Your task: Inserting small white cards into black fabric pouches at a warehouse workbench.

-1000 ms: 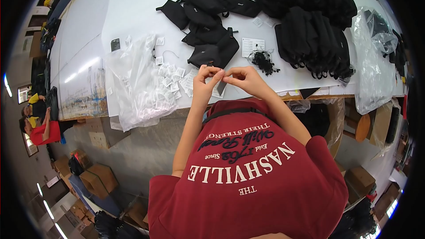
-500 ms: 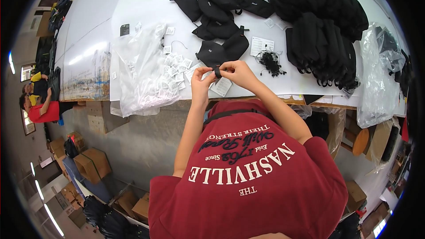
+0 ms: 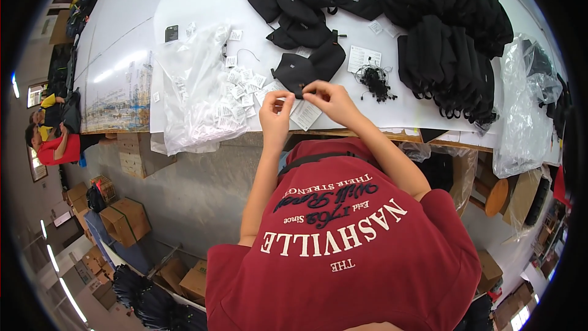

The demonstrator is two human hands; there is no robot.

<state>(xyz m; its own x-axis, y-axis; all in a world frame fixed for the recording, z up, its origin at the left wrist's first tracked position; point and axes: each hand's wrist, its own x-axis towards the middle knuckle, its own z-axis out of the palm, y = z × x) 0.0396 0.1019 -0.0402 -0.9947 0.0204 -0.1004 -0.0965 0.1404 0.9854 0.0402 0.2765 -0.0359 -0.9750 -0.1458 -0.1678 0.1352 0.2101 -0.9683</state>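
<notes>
A black fabric pouch (image 3: 294, 68) lies on the white table just in front of my hands, its narrow looped end toward me. My right hand (image 3: 334, 101) is closed in a pinch at that looped end. Left of it, my left hand (image 3: 275, 113) has thumb and fingertips drawn together; whatever is between them is too small to make out. Under and beside the hands lies a white printed tag (image 3: 305, 115). Left of the hands, a heap of small white labels (image 3: 240, 89) is spread out. On the right a tangle of thin black cords (image 3: 375, 81) rests by a white printed card (image 3: 363, 58).
More black pouches (image 3: 300, 3) lie farther back. Big stacks of them (image 3: 444, 70) stand at the right. A clear plastic bag (image 3: 199, 98) covers the left part; another plastic bag (image 3: 520, 104) hangs over the right edge. Cardboard boxes (image 3: 125, 222) and a co-worker (image 3: 58, 147) are far left.
My hands have moved slightly apart, the left away from the pouch's looped end. The loop, held up between both hands before, now sits lower by my right fingertips.
</notes>
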